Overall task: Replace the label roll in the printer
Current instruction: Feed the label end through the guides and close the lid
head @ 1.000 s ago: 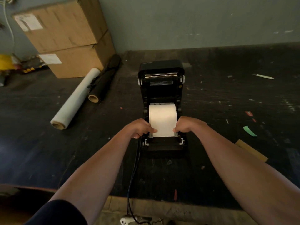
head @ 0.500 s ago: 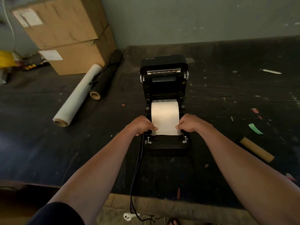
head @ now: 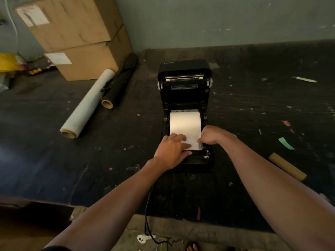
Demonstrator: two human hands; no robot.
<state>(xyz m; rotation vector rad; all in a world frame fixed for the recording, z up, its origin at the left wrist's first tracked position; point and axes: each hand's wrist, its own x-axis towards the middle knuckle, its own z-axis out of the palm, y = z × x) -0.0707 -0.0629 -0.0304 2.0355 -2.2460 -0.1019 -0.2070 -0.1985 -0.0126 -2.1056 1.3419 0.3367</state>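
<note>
A black label printer stands on the dark table with its lid tipped up and back. A white label roll lies in its open bay, with a paper strip drawn toward me. My left hand lies flat on the strip's front left part, fingers stretched out and pressing it down. My right hand has curled fingers at the strip's right edge and pinches it beside the right guide. The printer's front left corner is hidden under my left hand.
Two stacked cardboard boxes stand at the back left. A clear film roll and a black roll lie beside them. A cardboard tube lies at the right with paper scraps. A cable hangs off the table's front edge.
My left hand has moved from the strip's left edge onto the top of the paper and flattened out. My right hand stays at the right edge. The camera has tilted slightly.
</note>
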